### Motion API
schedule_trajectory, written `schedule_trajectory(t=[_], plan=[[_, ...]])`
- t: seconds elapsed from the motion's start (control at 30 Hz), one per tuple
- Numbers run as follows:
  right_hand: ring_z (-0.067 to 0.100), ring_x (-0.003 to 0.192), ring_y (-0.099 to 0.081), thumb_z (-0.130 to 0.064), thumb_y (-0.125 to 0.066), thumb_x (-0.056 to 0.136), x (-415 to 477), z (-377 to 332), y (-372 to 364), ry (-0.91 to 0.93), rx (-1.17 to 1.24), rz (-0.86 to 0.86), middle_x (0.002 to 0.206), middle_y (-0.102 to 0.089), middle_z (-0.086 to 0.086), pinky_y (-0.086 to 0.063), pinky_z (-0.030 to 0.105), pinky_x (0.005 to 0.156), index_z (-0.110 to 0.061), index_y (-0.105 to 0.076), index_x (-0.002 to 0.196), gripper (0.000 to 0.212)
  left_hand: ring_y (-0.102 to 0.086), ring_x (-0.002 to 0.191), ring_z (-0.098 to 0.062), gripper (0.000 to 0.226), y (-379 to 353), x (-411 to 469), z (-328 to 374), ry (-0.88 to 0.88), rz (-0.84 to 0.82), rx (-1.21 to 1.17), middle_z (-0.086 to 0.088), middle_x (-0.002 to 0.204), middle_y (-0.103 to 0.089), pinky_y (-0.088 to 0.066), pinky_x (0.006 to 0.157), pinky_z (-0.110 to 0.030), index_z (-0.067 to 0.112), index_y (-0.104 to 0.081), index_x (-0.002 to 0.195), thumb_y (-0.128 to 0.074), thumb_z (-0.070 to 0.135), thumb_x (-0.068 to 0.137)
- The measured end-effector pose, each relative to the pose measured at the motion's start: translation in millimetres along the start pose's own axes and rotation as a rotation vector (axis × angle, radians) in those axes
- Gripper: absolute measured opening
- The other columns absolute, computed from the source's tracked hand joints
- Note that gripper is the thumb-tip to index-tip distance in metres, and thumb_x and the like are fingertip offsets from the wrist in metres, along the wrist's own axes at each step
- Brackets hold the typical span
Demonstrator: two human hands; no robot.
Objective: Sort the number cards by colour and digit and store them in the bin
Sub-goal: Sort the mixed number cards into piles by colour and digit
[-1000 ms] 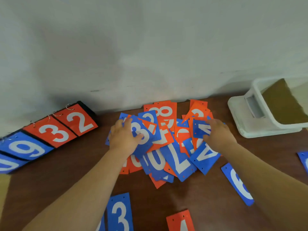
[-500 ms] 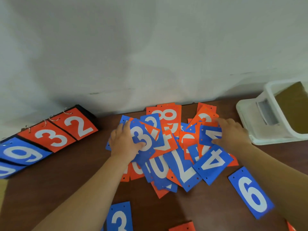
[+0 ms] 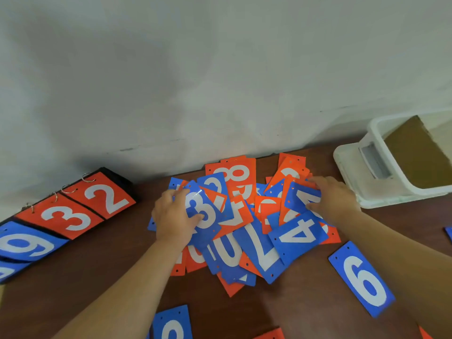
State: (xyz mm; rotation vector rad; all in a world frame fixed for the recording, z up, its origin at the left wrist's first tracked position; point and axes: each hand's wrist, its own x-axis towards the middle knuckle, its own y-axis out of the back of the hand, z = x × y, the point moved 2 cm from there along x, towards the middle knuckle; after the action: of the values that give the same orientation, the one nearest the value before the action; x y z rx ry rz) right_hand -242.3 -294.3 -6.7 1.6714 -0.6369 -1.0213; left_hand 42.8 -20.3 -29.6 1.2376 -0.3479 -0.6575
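Left hand (image 3: 175,217) gripped the glossy blue 3 card (image 3: 208,216), thumb on its face, at the pile's (image 3: 261,250) 9 o'clock edge. Right hand (image 3: 335,199) pinched a blue card (image 3: 302,196) at 2 o'clock. I saw flat, punched rectangles heaped on the dark wooden worktop (image 3: 73,277), with the white plastic bin (image 3: 401,178) farther toward 2 o'clock.

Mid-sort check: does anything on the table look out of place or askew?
Yes. The pile is a mixed red-and-blue jumble at all angles; the left hand grips a blue 3 card in it. A blue 6 card lies apart, askew, right of it.
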Motion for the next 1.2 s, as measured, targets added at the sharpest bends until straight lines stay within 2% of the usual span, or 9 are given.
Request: schedule_trajectory(t=[0.13,0.37,0.57,0.7,0.77,0.9,1.0,1.07,1.2], plan=[[0.025,0.105,-0.064,-0.031,-0.083,0.079,4.0,6.6,-4.0,-0.015,0.167,-0.095,0.123,-0.066,-0.002,-0.056,0.037,0.084,-0.031,-0.048,0.142,0.072,-0.057,0.112,-0.026,0.057,-0.5,-6.4,3.8,0.002,-0.024,-0.179,-0.003,0.13,-0.041,-0.056,0.087,-0.034,0.019,-0.056,0.133,-0.082,0.02,0.083],[0.028,0.096,-0.065,-0.028,-0.066,0.094,-7.5,24.1,7.3,-0.073,0.188,-0.036,0.118,-0.068,0.004,-0.054,0.036,0.073,-0.027,-0.04,0.146,0.058,-0.056,0.119,-0.021,0.041,35.9,-8.8,26.1,0.144,-0.025,-0.524,-0.001,0.13,-0.058,-0.045,0.086,-0.025,0.023,-0.061,0.131,-0.067,0.01,0.093],[0.03,0.08,-0.067,-0.014,-0.053,0.098,-37.8,36.6,28.8,0.008,0.02,0.138,0.097,-0.071,0.008,-0.054,0.039,0.066,-0.033,-0.024,0.156,0.068,-0.066,0.09,-0.008,0.036,68.2,-55.1,53.2,0.254,-0.017,-0.796,0.004,0.116,-0.063,-0.061,0.072,-0.039,0.032,-0.066,0.114,-0.073,0.007,0.089],[0.031,0.075,-0.066,-0.003,-0.053,0.095,-61.5,45.9,52.9,0.097,0.046,0.245,0.092,-0.07,0.01,-0.046,0.035,0.06,-0.03,-0.018,0.159,0.077,-0.071,0.081,-0.031,0.039,74.9,-103.8,71.9,0.291,-0.026,-0.787,0.011,0.099,-0.067,-0.061,0.067,-0.053,0.045,-0.067,0.1,-0.074,0.009,0.086],[0.032,0.08,-0.066,-0.005,-0.052,0.097,-78.7,56.1,66.1,0.108,0.177,0.268,0.097,-0.069,0.01,-0.049,0.035,0.065,-0.03,-0.031,0.154,0.066,-0.071,0.081,-0.033,0.041,75.8,-132.5,82.4,0.318,0.002,-0.782,0.007,0.101,-0.069,-0.061,0.067,-0.051,0.043,-0.067,0.1,-0.071,0.005,0.085],[0.015,0.079,-0.063,-0.019,-0.049,0.101,-136.9,83.5,62.4,0.095,0.632,0.224,0.094,-0.069,-0.006,-0.045,0.022,0.063,-0.027,-0.063,0.117,0.023,-0.068,0.081,-0.021,0.04,59.1,-205.5,91.2,0.363,0.044,-0.772,-0.002,0.117,-0.066,-0.051,0.057,-0.027,0.039,-0.065,0.107,-0.069,0.003,0.089],[0.008,0.074,-0.062,-0.019,-0.053,0.1,-180.0,107.0,28.2,0.027,0.732,0.106,0.093,-0.066,-0.012,-0.041,0.009,0.055,-0.026,-0.065,0.115,0.021,-0.071,0.081,-0.032,0.044,34.6,-263.6,93.6,0.52,0.067,-0.821,0.0,0.111,-0.069,-0.06,0.064,-0.049,0.047,-0.065,0.102,-0.071,0.005,0.089],[0.006,0.072,-0.063,-0.02,-0.055,0.099,-203.1,119.1,1.9,-0.014,0.747,-0.005,0.1,-0.067,-0.009,-0.046,0.014,0.053,-0.029,-0.063,0.117,0.021,-0.071,0.081,-0.035,0.043,22.5,-297.6,99.1,0.621,0.068,-0.834,0.005,0.11,-0.066,-0.06,0.066,-0.057,0.046,-0.066,0.102,-0.07,0.005,0.09],[0.014,0.069,-0.069,-0.023,-0.056,0.101,-226.4,119.2,-20.0,0.034,0.711,-0.159,0.092,-0.062,-0.016,-0.06,0.037,0.058,-0.036,-0.059,0.117,0.021,-0.072,0.084,-0.019,0.04,19.6,-336.6,107.9,0.633,0.078,-0.869,0.006,0.111,-0.065,-0.062,0.072,-0.05,0.039,-0.066,0.104,-0.068,0.002,0.092]])
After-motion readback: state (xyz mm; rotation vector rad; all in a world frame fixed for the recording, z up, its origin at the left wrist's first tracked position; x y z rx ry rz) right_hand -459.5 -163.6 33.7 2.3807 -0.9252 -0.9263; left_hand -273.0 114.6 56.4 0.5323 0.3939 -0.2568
